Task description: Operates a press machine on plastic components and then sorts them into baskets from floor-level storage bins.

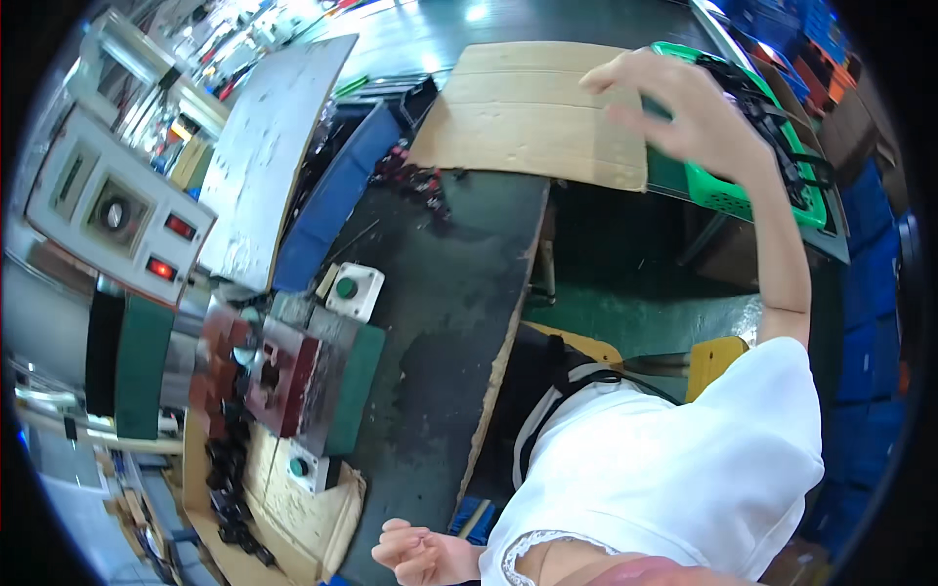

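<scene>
My right hand (679, 112) is raised at the upper right, its fingers apart and slightly blurred, with nothing seen in them. It hovers over the right edge of a flat cardboard sheet (528, 112), beside a green plastic basket (718, 193) of black parts. At the bottom, near the front edge of the dark worktable (440, 293), my left hand (422, 555) has loosely curled fingers and shows nothing between them. Left of the table stands a machine with a reddish metal block (278, 386) and two green push buttons (346, 287).
A control box (117, 210) with a dial and red switches rises at the left. A blue bin (327, 210) stands beside a pale board (264, 156). Black parts lie on cardboard (293, 508) below the machine. Blue crates (865, 293) line the right, and a yellow chair (713, 369) stands near me.
</scene>
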`<state>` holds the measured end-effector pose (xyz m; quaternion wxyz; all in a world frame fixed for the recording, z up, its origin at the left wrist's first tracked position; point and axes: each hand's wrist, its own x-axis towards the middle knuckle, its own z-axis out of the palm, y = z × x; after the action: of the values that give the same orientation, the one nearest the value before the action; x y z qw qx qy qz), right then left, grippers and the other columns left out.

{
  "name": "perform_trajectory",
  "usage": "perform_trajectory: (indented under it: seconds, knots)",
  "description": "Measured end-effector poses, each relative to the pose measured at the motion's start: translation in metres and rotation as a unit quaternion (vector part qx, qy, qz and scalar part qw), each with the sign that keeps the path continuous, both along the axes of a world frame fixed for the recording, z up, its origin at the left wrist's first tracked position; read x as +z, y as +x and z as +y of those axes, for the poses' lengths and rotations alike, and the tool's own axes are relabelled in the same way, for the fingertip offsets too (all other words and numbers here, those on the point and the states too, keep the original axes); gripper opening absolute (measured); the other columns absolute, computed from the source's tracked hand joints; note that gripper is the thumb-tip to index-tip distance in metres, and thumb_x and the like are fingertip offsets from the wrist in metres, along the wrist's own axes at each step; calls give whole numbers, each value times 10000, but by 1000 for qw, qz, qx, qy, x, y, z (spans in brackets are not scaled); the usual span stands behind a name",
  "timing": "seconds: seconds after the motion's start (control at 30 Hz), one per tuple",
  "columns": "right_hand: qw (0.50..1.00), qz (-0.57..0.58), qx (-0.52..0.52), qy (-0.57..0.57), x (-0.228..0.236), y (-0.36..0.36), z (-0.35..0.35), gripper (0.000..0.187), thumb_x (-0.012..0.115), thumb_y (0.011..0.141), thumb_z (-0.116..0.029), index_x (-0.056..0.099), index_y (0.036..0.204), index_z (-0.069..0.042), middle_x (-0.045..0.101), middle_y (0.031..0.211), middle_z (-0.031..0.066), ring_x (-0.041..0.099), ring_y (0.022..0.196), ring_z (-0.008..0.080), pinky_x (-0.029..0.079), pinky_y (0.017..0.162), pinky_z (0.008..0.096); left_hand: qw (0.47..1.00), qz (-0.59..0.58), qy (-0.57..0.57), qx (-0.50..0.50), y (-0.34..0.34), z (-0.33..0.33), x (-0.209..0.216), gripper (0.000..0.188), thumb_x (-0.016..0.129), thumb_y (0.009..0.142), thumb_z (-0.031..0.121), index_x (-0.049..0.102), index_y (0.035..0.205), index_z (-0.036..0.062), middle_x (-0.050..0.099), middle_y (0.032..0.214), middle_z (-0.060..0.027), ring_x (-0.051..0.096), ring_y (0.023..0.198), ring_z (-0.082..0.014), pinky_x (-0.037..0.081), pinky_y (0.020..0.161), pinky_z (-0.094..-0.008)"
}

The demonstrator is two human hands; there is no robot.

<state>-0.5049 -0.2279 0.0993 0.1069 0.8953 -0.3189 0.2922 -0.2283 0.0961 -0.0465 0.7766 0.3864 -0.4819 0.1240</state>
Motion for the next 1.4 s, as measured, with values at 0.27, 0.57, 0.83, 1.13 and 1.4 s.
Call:
perform_trajectory:
  seconds: [0.27,0.57,0.83,1.13,1.4]
  knots:
    - [834,4,-548,61,-36,-298,-33,427,511,854,-385,558,1085,-28,595,993,192,573,946,319,432,824,370,995,1,51,88,5,-19,10,105,575,712,-73,597,693,28,522,863,-175,498,751,-270,436,607,-275]
    - [717,-115,-623,292,-82,-360,-44,799,311,786,-709,618,972,5,589,1044,226,541,1046,337,396,895,395,954,-41,269,126,0,-32,14,212,622,649,-96,571,586,99,529,858,-87,518,822,-196,424,767,-358]
    - [840,-273,-453,118,-51,-296,-46,471,527,841,-477,596,1057,-64,645,869,82,606,789,145,449,719,244,920,-134,304,209,31,4,12,137,553,754,-75,613,735,47,543,898,-138,538,795,-237,459,691,-295]
    - [948,-254,-188,25,-56,-236,-81,254,521,900,-222,577,1085,-57,610,1018,43,574,947,129,431,845,261,917,-5,355,181,-21,-48,28,217,461,805,-75,613,686,24,526,924,-97,525,856,-181,435,752,-247]
    - [862,-249,-436,-67,-52,-283,-41,307,487,903,-305,586,1084,-77,625,1009,122,588,984,256,448,827,315,864,-183,464,69,-11,-41,37,192,533,798,-17,580,984,-7,538,952,-123,543,779,-200,446,667,-295]
